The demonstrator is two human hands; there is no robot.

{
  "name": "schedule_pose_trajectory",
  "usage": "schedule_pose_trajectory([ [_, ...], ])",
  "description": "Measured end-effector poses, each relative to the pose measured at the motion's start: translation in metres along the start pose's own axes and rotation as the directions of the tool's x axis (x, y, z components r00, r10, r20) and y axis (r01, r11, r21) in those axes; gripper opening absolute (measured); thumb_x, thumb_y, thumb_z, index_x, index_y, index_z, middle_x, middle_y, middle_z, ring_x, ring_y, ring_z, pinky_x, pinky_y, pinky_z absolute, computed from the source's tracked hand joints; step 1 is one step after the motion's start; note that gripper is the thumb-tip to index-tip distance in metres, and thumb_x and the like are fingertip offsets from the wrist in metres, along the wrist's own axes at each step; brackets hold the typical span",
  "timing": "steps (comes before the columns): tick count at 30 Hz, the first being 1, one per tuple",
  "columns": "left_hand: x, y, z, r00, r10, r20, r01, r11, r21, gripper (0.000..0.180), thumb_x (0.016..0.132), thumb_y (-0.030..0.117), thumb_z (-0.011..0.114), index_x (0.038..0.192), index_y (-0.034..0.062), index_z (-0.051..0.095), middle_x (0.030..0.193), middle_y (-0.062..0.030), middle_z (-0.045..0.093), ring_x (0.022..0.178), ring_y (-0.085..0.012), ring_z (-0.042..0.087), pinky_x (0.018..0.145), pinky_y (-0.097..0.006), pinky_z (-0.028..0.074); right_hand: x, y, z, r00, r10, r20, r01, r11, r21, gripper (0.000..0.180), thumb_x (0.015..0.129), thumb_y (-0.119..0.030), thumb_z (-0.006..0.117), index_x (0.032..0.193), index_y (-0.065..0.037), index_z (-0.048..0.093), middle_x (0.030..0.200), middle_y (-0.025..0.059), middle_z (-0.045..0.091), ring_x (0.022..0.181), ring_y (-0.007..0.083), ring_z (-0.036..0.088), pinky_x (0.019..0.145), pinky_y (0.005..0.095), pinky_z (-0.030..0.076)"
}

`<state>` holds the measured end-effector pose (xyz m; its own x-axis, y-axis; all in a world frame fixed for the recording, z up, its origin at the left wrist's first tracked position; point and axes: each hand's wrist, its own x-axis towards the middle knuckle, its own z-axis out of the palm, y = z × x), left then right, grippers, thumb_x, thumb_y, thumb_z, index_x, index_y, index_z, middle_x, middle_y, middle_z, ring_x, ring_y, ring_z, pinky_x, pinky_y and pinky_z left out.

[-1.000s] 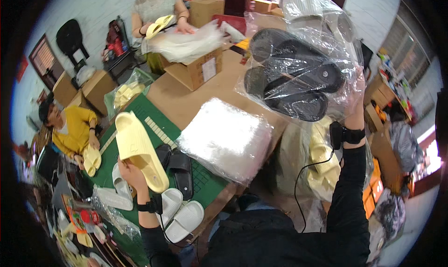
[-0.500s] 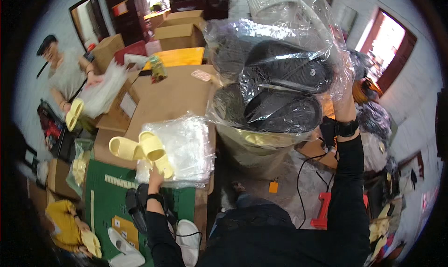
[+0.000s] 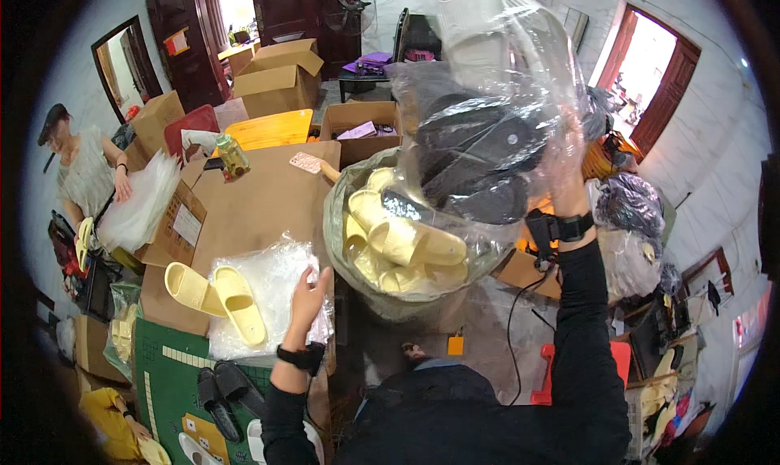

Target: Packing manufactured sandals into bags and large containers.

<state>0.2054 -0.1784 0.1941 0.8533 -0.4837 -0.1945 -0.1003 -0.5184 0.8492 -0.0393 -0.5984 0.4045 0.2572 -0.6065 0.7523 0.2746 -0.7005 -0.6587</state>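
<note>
High at the right, my right hand [image 3: 566, 168] grips clear plastic bags of slippers: black slippers [image 3: 479, 152] hang in front, with white slippers [image 3: 475, 42] above them. They hang over a large greyish sack [image 3: 331, 221], in which several yellow slippers [image 3: 414, 241] lie. My left hand [image 3: 307, 298] has its fingers apart and holds nothing, over the right edge of a stack of clear plastic bags [image 3: 280, 258]. On the stack rest two yellow slippers, one [image 3: 193, 288] at the left and one [image 3: 239, 305] beside my hand.
Black slippers [image 3: 218, 404] lie on the green mat [image 3: 154, 384]. A box [image 3: 185, 221] and a bottle [image 3: 232, 156] stand on the cardboard-covered table [image 3: 260, 205]. A person [image 3: 81, 164] at far left holds a yellow slipper; another [image 3: 110, 416] is lower left. A red stool [image 3: 621, 359] is at right.
My left hand has come off the yellow slipper and moved right, its fingers now apart. The bagged slippers have shifted up off the sack, showing the yellow ones inside. The view has shifted.
</note>
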Motion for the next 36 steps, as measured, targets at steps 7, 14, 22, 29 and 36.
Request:
schedule_pose_trajectory([
  [7, 0.027, 0.020, 0.090, 0.966, 0.083, -0.245, -0.062, 0.994, 0.092, 0.083, 0.076, 0.033, 0.063, 0.134, -0.0002, 0.015, 0.122, -0.0274, 0.044, 0.106, -0.0411, 0.049, 0.088, -0.042, 0.040, -0.060, 0.006, 0.096, 0.797, 0.544, 0.263, -0.554, 0.485, 0.677, 0.029, 0.083, -0.024, 0.054, 0.107, -0.007, 0.050, 0.096, 0.0031, 0.057, 0.090, 0.0161, 0.054, 0.077, 0.0340, 0.044],
  [14, 0.032, -0.030, 0.088, 0.925, -0.096, -0.368, -0.007, 0.963, -0.271, 0.036, 0.089, 0.028, 0.043, 0.096, -0.0042, 0.057, 0.082, -0.0246, 0.060, 0.080, -0.0397, 0.057, 0.072, -0.043, 0.042, -0.135, 0.080, 0.067, 0.629, 0.695, 0.349, -0.633, 0.718, -0.290, 0.021, 0.077, -0.015, 0.061, 0.091, 0.001, 0.058, 0.066, 0.0009, 0.056, 0.053, 0.0097, 0.050, 0.047, 0.0237, 0.039],
  [22, 0.017, 0.023, 0.103, 0.907, -0.035, -0.420, 0.034, 0.999, -0.010, 0.047, 0.092, 0.039, 0.036, 0.084, -0.0032, 0.055, 0.081, -0.0292, 0.057, 0.080, -0.0455, 0.054, 0.071, -0.050, 0.041, -0.149, 0.118, 0.040, 0.617, 0.596, 0.513, -0.392, 0.799, -0.456, 0.032, 0.074, -0.019, 0.066, 0.094, 0.004, 0.058, 0.071, 0.0060, 0.058, 0.062, 0.0150, 0.053, 0.058, 0.0293, 0.043],
  [29, 0.023, 0.033, 0.111, 0.877, -0.056, -0.477, 0.051, 0.998, -0.025, 0.052, 0.092, 0.042, 0.034, 0.078, -0.0036, 0.053, 0.075, -0.0283, 0.056, 0.075, -0.0450, 0.054, 0.069, -0.051, 0.041, -0.147, 0.079, 0.056, 0.425, 0.801, 0.421, -0.645, 0.594, -0.480, 0.050, 0.072, -0.026, 0.070, 0.100, 0.009, 0.049, 0.092, 0.0137, 0.055, 0.079, 0.0191, 0.052, 0.069, 0.0302, 0.043],
  [36, 0.014, 0.030, 0.108, 0.877, -0.094, -0.472, 0.149, 0.986, 0.080, 0.049, 0.091, 0.040, 0.034, 0.079, -0.0016, 0.056, 0.075, -0.0271, 0.058, 0.073, -0.0445, 0.056, 0.066, -0.052, 0.044, -0.152, 0.130, 0.037, 0.277, 0.774, 0.569, -0.679, 0.577, -0.454, 0.050, 0.073, -0.019, 0.068, 0.110, 0.007, 0.048, 0.099, 0.0107, 0.056, 0.082, 0.0162, 0.053, 0.068, 0.0282, 0.044],
])
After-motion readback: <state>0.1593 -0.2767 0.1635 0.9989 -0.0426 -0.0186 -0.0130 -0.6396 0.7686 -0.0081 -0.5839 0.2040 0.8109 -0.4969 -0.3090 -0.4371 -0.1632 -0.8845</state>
